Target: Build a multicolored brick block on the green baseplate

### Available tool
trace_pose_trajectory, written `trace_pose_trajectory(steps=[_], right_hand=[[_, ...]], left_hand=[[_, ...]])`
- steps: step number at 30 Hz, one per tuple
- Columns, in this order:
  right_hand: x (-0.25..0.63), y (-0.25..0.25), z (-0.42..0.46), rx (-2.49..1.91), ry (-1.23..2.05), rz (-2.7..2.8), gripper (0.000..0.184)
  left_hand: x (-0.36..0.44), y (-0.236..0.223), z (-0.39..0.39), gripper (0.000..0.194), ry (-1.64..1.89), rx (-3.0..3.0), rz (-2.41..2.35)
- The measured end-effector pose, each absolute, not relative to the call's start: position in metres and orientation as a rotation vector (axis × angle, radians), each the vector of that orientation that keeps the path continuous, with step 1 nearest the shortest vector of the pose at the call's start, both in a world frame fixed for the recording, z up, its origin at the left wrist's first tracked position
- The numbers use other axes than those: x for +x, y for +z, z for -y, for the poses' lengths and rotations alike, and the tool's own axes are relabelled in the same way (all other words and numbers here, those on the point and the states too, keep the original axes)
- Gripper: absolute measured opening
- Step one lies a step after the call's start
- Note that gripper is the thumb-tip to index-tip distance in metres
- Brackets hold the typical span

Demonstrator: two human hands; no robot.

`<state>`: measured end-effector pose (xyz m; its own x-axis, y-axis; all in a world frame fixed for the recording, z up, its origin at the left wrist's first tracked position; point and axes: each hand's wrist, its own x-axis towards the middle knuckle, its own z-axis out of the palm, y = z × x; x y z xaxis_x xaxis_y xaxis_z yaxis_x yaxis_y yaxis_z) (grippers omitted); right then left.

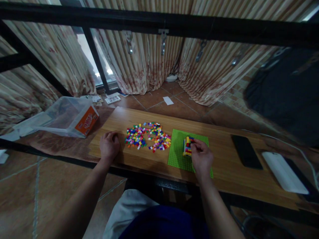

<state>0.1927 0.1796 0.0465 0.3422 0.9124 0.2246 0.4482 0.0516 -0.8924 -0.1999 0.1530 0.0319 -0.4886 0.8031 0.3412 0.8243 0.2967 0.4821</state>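
Observation:
On the right half of the wooden board lies a green studded baseplate [178,142]. A small block built of multicoloured toy bricks [187,146] stands on it, with yellow, red, blue and white pieces showing. My right hand [202,156] is over the plate, its thumb and fingers pinched at the block's upper right side. Whatever tiny piece may be between the fingertips is hidden. To the left, many loose toy bricks [136,136] are spread in a rough ring. My left hand [109,145] rests on the wood left of them, fingers curled in, with nothing seen in it.
A clear plastic box [67,114] with an orange label stands at the left end. Right of the baseplate lie a black phone [246,151] and a white oblong device [284,172], near a white cable [299,149]. A dark metal bar [149,20] crosses above, before striped curtains.

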Motion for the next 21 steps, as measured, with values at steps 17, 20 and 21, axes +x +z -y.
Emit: trace_pose_trajectory(steps=[17, 20, 21], right_hand=[[0.1870, 0.0517, -0.1760, -1.599, 0.298, 1.429, 0.032], [0.1885, 0.0496, -0.1732, -1.582, 0.246, 1.459, 0.034], [0.1892, 0.0493, -0.1717, -1.578, 0.235, 1.468, 0.035]], left_hand=[[-0.1976, 0.0344, -0.1538, 0.034, -0.965, -1.576, 2.504], [-0.1966, 0.0350, -0.1537, 0.031, -0.996, -1.563, 2.501], [-0.1962, 0.0353, -0.1535, 0.030, -1.007, -1.560, 2.501]])
